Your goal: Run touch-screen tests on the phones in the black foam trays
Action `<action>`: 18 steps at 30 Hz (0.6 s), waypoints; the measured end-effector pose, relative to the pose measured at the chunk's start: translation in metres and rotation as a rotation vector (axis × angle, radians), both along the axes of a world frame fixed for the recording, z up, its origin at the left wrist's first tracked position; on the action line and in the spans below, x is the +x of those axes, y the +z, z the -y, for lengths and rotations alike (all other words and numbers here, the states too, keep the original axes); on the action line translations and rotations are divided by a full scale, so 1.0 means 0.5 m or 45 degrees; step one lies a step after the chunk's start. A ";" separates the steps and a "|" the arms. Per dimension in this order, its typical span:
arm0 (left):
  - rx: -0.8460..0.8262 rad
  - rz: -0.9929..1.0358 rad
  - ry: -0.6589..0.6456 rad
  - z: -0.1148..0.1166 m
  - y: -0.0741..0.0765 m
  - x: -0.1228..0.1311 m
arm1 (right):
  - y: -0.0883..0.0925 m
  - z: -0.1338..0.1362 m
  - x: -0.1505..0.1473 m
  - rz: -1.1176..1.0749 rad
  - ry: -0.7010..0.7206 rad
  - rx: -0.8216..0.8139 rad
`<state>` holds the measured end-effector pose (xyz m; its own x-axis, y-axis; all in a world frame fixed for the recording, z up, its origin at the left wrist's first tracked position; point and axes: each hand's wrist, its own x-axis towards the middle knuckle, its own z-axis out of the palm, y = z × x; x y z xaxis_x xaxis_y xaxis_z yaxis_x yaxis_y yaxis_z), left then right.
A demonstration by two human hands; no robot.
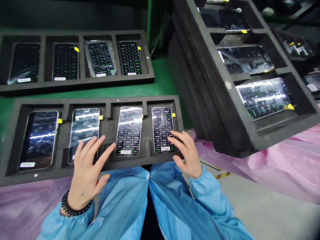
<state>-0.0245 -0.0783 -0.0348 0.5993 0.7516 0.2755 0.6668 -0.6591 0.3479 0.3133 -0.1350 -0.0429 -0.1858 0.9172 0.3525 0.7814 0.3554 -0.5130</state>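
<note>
Rightmost phone (161, 128), long axis pointing away, lies ahead-left of right hand (186, 153) — left hand (87, 165) farther; both loose, empty — contact unclear.

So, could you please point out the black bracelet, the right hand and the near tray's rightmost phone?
Black bracelet (75, 211): head view, on its coils.
Right hand (188, 155): head view, on its back.
Rightmost phone (161, 129): head view, mid-screen.

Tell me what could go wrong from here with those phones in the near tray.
The right hand reaches over the edge of the rightmost phone, so a stray tap on its lit screen seems possible. The left hand partly covers the second phone from the left and might smudge it. The black bracelet on that wrist could scrape a screen if the arm reaches low.
</note>
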 end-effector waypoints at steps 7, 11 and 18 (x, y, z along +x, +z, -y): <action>0.066 0.169 0.141 -0.063 0.017 0.114 | -0.001 -0.043 -0.002 0.035 -0.423 -0.035; 0.017 0.145 0.137 -0.070 0.008 0.133 | -0.008 -0.038 -0.008 0.067 -0.423 0.018; 0.008 0.115 0.147 -0.067 0.011 0.123 | -0.009 -0.038 -0.007 0.072 -0.415 0.021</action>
